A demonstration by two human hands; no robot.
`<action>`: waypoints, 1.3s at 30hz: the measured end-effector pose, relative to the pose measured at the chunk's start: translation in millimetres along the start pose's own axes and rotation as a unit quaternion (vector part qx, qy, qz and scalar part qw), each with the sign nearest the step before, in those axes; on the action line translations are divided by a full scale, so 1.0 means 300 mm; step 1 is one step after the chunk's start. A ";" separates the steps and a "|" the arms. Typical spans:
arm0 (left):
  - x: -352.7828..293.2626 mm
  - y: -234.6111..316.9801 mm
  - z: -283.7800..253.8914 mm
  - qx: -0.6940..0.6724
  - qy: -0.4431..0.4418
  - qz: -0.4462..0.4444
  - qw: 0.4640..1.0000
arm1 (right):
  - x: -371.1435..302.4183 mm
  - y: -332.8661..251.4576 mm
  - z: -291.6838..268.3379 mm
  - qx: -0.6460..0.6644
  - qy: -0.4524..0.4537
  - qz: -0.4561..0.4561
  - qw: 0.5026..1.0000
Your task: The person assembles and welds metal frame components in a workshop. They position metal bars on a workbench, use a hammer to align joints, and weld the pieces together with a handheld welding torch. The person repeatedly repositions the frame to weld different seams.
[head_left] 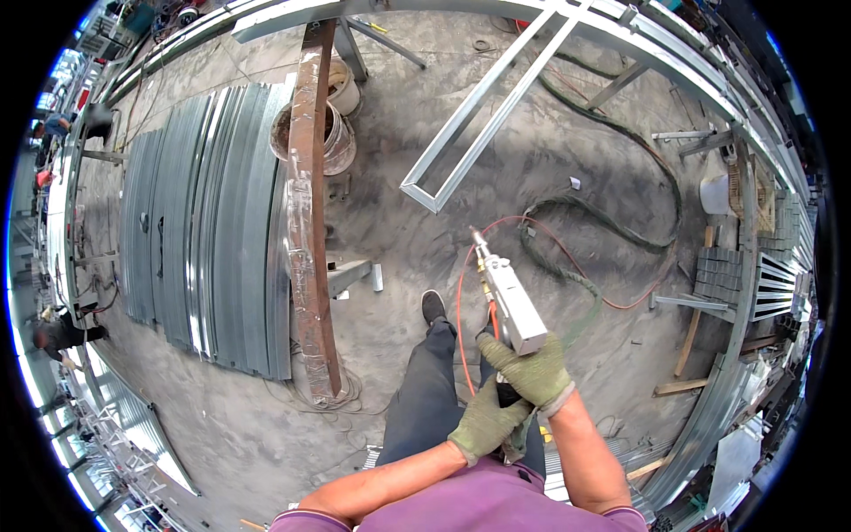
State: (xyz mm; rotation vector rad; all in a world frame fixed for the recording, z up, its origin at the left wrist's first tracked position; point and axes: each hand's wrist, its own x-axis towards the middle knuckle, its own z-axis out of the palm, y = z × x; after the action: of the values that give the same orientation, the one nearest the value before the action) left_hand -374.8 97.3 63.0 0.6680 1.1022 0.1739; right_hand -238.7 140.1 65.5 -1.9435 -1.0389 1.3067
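A handheld welding gun (512, 303) with a boxy silver-white body and a slim pointed nozzle is held in front of me, tilted toward the upper left. My right hand (534, 368), in an olive-green work glove, is closed around it just behind the box. Below, my left hand (486, 424), gloved alike, closes on the black rear grip (507, 391); its fingers are partly hidden. A thin orange-red hose (460, 321) loops beside the gun. Beyond the nozzle, and apart from it, is the mitred corner of a galvanized steel frame (424, 190).
A rusty steel beam (310, 222) stands left of me, with long grey metal profiles (208, 226) stacked beyond it. Dirty buckets (337, 142) sit behind the beam. A thick dark cable (612, 232) coils over the concrete floor. Metal pieces (718, 275) lie stacked at right.
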 end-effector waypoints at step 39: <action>0.759 0.304 -0.649 0.609 0.361 0.288 0.644 | 0.047 0.621 -0.350 -0.115 -0.025 -0.169 0.979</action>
State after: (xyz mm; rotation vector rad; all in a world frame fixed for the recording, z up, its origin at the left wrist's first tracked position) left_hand -421.5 351.8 -113.2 2.3570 1.6936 0.2387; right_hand -84.4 48.8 -51.7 -1.7967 -1.5268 1.0871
